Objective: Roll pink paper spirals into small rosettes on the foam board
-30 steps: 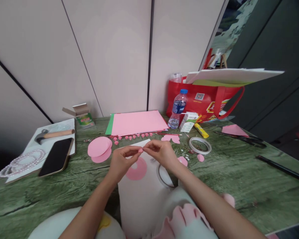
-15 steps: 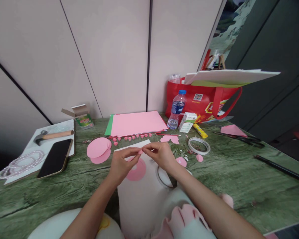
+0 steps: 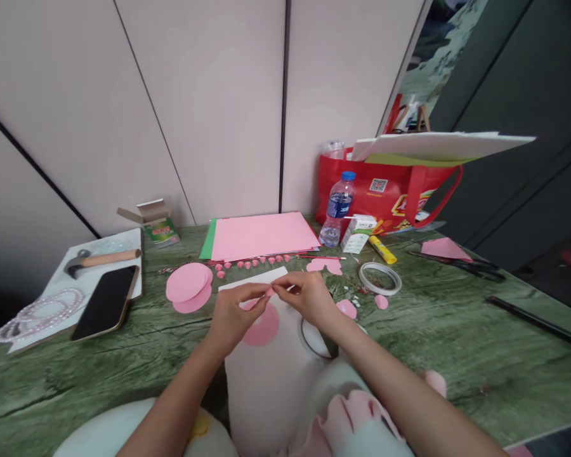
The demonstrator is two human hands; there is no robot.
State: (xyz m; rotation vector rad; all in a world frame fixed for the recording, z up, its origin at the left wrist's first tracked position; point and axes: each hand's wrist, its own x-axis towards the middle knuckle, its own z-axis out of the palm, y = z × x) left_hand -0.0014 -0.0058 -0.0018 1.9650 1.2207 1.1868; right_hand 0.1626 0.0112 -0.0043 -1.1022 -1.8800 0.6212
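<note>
A small piece of pink paper [image 3: 269, 291] is pinched at the fingertips of both hands. My left hand [image 3: 234, 314] is closed on it from the left, thumb below and index finger above. My right hand [image 3: 309, 297] grips its right edge with bent fingers; much of the piece is hidden. Below the hands lies a pink paper ring [image 3: 261, 327] on a white sheet [image 3: 266, 387]. Past the fingertips, small pink paper rosettes [image 3: 254, 263] stand in a row. To the left is a stack of pink paper circles [image 3: 188, 284].
Tape rolls [image 3: 380, 279] and a glue stick [image 3: 383, 250] lie right. Scissors [image 3: 480, 269] and a black rod [image 3: 537, 322] are farther right. A water bottle [image 3: 337, 212] stands before a red bag [image 3: 385, 190]. A phone [image 3: 106, 303] and hammer [image 3: 102, 259] lie left. Plush toys [image 3: 356, 422] sit in front.
Both hands stay almost in place, still pinching the small pink paper. The fingertips have shifted very slightly; nothing else has moved.
</note>
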